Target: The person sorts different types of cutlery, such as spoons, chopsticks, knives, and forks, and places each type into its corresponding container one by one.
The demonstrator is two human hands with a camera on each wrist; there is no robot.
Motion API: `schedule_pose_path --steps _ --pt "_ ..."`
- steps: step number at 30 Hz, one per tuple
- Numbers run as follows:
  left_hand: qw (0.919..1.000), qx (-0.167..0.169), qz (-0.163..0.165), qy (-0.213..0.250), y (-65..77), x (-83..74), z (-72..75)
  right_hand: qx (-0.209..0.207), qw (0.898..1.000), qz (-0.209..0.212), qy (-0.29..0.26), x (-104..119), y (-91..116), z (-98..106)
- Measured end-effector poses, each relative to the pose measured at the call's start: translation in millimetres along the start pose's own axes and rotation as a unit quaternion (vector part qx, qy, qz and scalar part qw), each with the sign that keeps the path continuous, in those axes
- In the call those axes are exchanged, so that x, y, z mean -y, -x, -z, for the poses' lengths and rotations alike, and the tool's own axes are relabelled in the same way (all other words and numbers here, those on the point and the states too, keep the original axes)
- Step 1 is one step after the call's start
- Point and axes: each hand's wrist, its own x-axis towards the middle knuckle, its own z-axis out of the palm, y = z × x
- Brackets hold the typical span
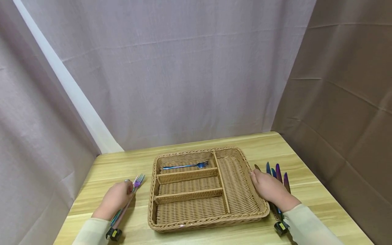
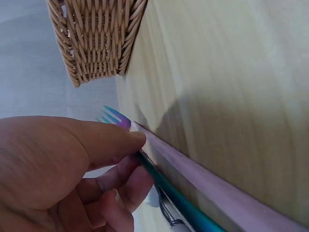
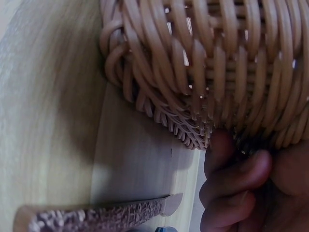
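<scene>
My left hand [image 1: 115,198] pinches a shiny fork between thumb and fingers; its teal handle [image 2: 170,189] and purple-blue tines [image 2: 116,117] show in the left wrist view. Beside it lies a pinkish handle [image 2: 207,181], partly under the hand in the head view. At the right, my right hand [image 1: 271,188] grips the side of a woven cutlery basket [image 1: 226,200], with curled fingers [image 3: 231,179] against the outer wall. One blue fork [image 1: 183,166] lies in the basket's back left compartment.
Several knives with blue, purple and brown blades [image 1: 278,173] lie right of the basket, partly hidden by my right hand and sleeve. One knife has a textured handle [image 3: 96,220]. Curtains [image 1: 183,85] surround the wooden table [image 1: 92,180] at the back and sides.
</scene>
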Motion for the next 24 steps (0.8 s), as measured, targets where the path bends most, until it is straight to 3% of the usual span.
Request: schedule_pose_path --steps 14,24 --pt "1.0 0.003 -0.002 -0.004 -5.2 -7.2 9.0 0.005 1.0 -0.004 -0.003 -2 -2 -2" --pt "0.9987 -0.024 -0.045 -0.008 -20.3 -28.4 25.8 0.0 1.0 -0.002 -0.007 -3 -1 -3"
